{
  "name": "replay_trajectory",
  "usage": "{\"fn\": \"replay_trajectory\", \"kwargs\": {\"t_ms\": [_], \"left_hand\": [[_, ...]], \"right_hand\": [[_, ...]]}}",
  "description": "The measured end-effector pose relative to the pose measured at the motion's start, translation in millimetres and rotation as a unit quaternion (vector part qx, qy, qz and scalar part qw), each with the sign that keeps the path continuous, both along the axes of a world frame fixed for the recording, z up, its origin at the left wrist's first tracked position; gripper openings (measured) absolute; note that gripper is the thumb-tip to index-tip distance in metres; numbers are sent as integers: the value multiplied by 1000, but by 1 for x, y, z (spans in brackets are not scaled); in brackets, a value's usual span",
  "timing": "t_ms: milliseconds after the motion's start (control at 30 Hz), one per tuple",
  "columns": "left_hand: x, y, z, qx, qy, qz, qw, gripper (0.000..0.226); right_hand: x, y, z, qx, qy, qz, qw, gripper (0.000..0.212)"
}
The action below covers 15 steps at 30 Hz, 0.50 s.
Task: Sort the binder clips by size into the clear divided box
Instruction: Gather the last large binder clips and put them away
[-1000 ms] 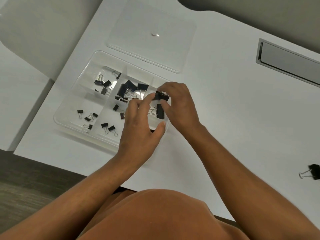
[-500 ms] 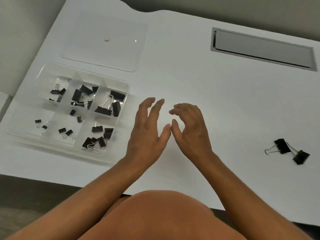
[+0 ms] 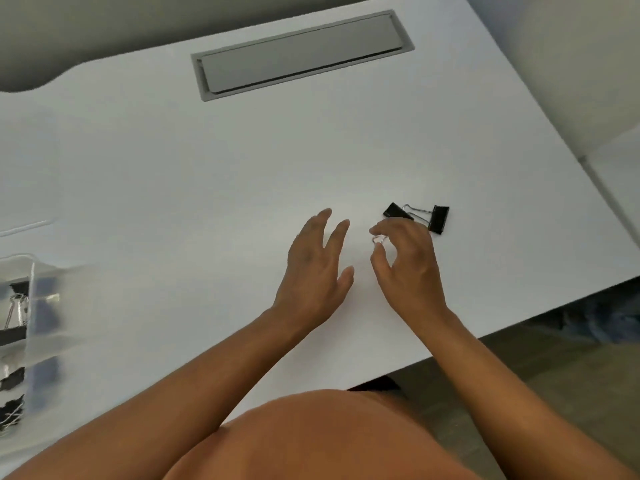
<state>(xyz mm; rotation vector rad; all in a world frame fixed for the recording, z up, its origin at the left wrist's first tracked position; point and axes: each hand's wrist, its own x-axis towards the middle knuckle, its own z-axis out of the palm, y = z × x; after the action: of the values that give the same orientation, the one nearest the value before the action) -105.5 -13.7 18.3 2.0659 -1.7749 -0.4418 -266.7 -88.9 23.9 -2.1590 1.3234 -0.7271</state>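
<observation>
Almost done: many clips in the clear divided box point(image 3: 33, 292) far left, two binder clips point(image 3: 439, 218) left on the table point(image 3: 207, 188), right hand point(image 3: 407, 265) curled over them gripping nothing yet, left hand point(image 3: 311, 268) open and empty.

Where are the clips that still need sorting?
Two black binder clips lie on the white table, right of centre, just beyond the right hand.

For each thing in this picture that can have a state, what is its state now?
Left hand: open, holds nothing.
Right hand: fingers curled, over the near clip's wire handle; grip not clear.
Near binder clip: lies on the desk, partly hidden.
Far binder clip: lies on the desk, untouched.
Clear divided box: open, holds clips.
Desk cable hatch: closed.
</observation>
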Motion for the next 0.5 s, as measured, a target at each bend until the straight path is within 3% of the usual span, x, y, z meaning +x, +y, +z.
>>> {"fn": "replay_trajectory", "kwargs": {"t_ms": [167, 300, 400, 500], "left_hand": [[-46, -59, -13, 39, -86, -70, 993, 72], [-57, -94, -25, 40, -139, -57, 988, 71], [-59, -108, -34, 27, -153, -61, 986, 59], [-54, -114, -37, -6, -97, -53, 994, 41]], "right_hand": [[-50, -39, -20, 8, 23, -84, 996, 46], [-63, -60, -41, 82, 59, -88, 991, 73], [-69, -73, -53, 75, 64, -71, 993, 65], [-71, -81, -54, 49, 40, -64, 996, 44]]}}
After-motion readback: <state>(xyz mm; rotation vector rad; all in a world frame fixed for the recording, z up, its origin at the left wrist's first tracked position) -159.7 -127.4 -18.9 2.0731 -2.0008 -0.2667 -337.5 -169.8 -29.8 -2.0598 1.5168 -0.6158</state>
